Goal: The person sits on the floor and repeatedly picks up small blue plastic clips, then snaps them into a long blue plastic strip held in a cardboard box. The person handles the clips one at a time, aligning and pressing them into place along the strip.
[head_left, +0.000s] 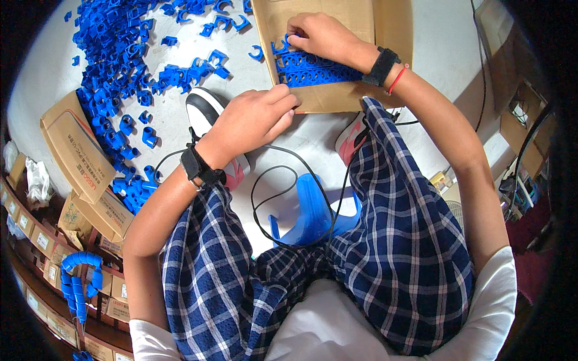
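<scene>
An open cardboard box (pixel 337 99) stands on the floor in front of my feet. Inside it, blue plastic pipe clips (pixel 319 77) lie in packed rows along the near side. My right hand (pixel 328 37) reaches into the box, its fingers pinched on a blue pipe clip (pixel 282 45) by the left wall; the fingertips partly cover it. At the box's near left corner, my left hand (pixel 256 120) has its fingers bent and closed against the cardboard edge. Both wrists wear black straps.
A large heap of loose blue pipe clips (pixel 111 54) spreads over the floor at the left. Another cardboard box (pixel 84 150) lies tipped beside it. A blue plastic stool (pixel 307 210) shows between my legs, with a black cable (pixel 256 201) looping over it. Boxed shelves (pixel 42 240) line the lower left.
</scene>
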`<action>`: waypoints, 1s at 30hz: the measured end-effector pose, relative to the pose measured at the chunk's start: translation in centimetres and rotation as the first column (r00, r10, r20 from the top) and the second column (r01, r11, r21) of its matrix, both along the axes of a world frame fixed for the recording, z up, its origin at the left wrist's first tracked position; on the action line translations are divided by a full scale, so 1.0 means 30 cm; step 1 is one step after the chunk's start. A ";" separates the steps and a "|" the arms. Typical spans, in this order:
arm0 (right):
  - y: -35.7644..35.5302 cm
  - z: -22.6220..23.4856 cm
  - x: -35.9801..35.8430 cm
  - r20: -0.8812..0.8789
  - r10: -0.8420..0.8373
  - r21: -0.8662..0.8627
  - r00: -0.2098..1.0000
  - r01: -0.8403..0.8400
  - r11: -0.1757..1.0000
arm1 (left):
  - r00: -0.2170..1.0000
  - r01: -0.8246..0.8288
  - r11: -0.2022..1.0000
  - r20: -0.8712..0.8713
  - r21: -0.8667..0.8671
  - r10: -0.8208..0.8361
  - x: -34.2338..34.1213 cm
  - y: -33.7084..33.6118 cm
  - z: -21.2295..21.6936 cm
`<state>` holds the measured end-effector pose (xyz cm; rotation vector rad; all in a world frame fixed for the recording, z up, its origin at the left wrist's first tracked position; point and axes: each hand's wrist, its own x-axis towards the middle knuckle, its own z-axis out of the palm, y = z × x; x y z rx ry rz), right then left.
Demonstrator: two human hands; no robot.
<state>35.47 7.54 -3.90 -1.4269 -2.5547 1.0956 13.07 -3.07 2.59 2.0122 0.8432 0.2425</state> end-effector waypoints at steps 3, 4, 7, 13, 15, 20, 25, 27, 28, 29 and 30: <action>0.008 -0.002 0.003 -0.047 -0.004 -0.015 0.999 0.004 1.000 | 1.000 -0.002 1.000 -0.002 -0.001 0.002 0.001 0.000 0.000; 0.008 -0.001 0.006 -0.056 0.004 -0.018 0.998 -0.005 1.000 | 1.000 -0.003 1.000 0.000 0.000 0.003 0.001 0.000 0.000; 0.007 -0.001 0.008 -0.048 0.009 -0.013 0.999 -0.009 1.000 | 1.000 0.011 1.000 -0.017 -0.011 -0.011 0.000 0.002 0.001; 0.006 -0.009 -0.003 -0.038 -0.046 -0.022 0.998 0.045 0.999 | 1.000 0.003 1.000 0.007 -0.018 -0.002 0.000 0.001 -0.001; 0.005 -0.013 -0.005 -0.061 -0.037 -0.008 0.997 0.036 0.999 | 1.000 0.003 1.000 0.011 -0.014 -0.003 -0.001 0.001 -0.002; -0.004 -0.021 -0.009 -0.086 0.028 0.088 0.996 -0.020 0.996 | 1.000 0.000 1.000 0.003 -0.005 0.000 -0.002 -0.001 -0.005; -0.006 -0.012 -0.006 -0.076 0.027 -0.022 0.997 -0.029 0.999 | 1.000 -0.003 1.000 0.000 0.009 0.003 -0.002 -0.002 -0.006; -0.009 -0.009 -0.006 -0.090 0.036 -0.010 0.995 -0.037 0.999 | 1.000 0.000 1.000 0.005 0.008 0.000 -0.002 -0.002 -0.005; -0.011 -0.008 -0.006 -0.094 0.044 0.007 0.995 -0.044 0.999 | 1.000 0.001 1.000 0.007 0.008 -0.001 -0.002 -0.002 -0.005; -0.011 -0.008 -0.005 -0.099 0.052 0.024 0.994 -0.050 0.998 | 1.000 0.000 1.000 0.003 0.009 0.000 -0.002 -0.002 -0.004; -0.011 -0.009 -0.006 -0.091 0.045 -0.004 0.995 -0.045 0.999 | 1.000 0.000 1.000 -0.001 0.011 0.000 -0.002 -0.002 -0.003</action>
